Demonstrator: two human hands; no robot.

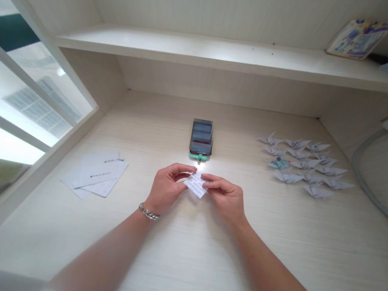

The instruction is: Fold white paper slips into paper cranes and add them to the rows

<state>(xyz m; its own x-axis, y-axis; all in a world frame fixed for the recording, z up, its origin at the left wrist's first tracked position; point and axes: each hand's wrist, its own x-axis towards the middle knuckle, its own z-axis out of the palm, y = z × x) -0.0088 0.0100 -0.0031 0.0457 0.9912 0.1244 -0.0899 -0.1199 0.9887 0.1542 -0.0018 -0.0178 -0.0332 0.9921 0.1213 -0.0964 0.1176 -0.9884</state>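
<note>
Pale wood grain covers the desk (189, 264) before us. Our left hand (168, 186), with a chain bracelet (149, 212) at its wrist, and our right hand (228, 198) both pinch the folded paper (195, 184) at its opposite sides, between thumb and fingers. It sits mid-desk, just nearer to us than the phone: small, white, slanted like a diamond, a corner pointing our way, with rows of dark print too tiny for us to read. Loose sheets (99, 177) at left bear short dark lines, also illegible. Beyond, paper cranes (307, 163) cluster at right, one blue. The phone's (202, 137) screen is blurred. Upon the shelf (195, 46) leans a yellow-and-blue box (358, 39), its lettering unreadable.
</note>
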